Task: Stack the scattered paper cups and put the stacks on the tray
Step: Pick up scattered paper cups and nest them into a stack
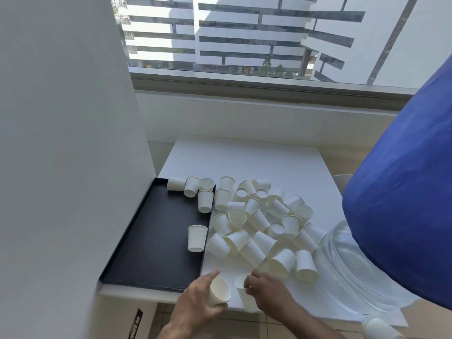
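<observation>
Several white paper cups lie scattered in a heap on the white table, most on their sides. A black tray sits at the table's left; a few cups rest on it, one near its right rim. My left hand grips a cup at the table's front edge, its mouth turned up and to the right. My right hand closes around another cup just beside it. The two held cups are close together but apart.
A white wall stands right against the tray's left side. A large clear water bottle with a blue cover fills the right side of the table. A window ledge runs behind. Tiled floor shows below the table's front edge.
</observation>
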Demonstrator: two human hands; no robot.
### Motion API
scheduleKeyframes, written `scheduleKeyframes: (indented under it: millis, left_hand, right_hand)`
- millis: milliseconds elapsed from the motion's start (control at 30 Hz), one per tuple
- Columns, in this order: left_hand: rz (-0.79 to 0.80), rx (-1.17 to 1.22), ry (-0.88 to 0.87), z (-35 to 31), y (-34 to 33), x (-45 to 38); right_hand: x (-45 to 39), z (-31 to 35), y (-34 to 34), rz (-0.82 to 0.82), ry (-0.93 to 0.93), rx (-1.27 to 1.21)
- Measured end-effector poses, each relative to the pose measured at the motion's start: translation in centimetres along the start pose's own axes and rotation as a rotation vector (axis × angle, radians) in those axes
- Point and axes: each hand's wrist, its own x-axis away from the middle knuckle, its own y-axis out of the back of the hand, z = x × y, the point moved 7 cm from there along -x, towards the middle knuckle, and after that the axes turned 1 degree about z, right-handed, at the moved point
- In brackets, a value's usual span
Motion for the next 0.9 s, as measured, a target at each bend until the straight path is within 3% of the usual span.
scheduleKeyframes:
  millis: [200, 267, 400, 567, 700, 800, 900]
  left_hand:
    - [0.016, 0.003, 0.020, 0.1, -0.7, -0.2]
    - [0.028, 0.024, 0.027, -0.3, -0.8, -0.5]
    - [0.106, 0.131, -0.008, -2.2, -1.2, -1.3]
    - [0.084, 0.198, -0.125, -5.0, -1.2, -2.1]
    - [0.026, 0.186, -0.113, -5.4, -1.0, -2.7]
    - [0.025, 0.141, -0.090, -5.6, -1.2, -3.2]
    - [0.046, 0.121, -0.081, -6.0, -1.8, -3.5]
  right_hand:
    - [2.9, 0.3, 5.4, -0.537, 0.015, -0.240]
    - [3.3, 0.6, 6.3, -0.604, 0.031, -0.366]
    - [3.3, 2.0, 6.1, -0.532, 0.116, -0.485]
    - [3.1, 2.4, 4.5, -0.303, 0.159, -0.508]
    - [3.2, -0.7, 4.8, -0.394, 0.014, -0.531]
    - [2.8, -3.9, 5.3, -0.438, -0.148, -0.253]
    - [1.9, -6.8, 3.0, -0.116, -0.301, 0.057]
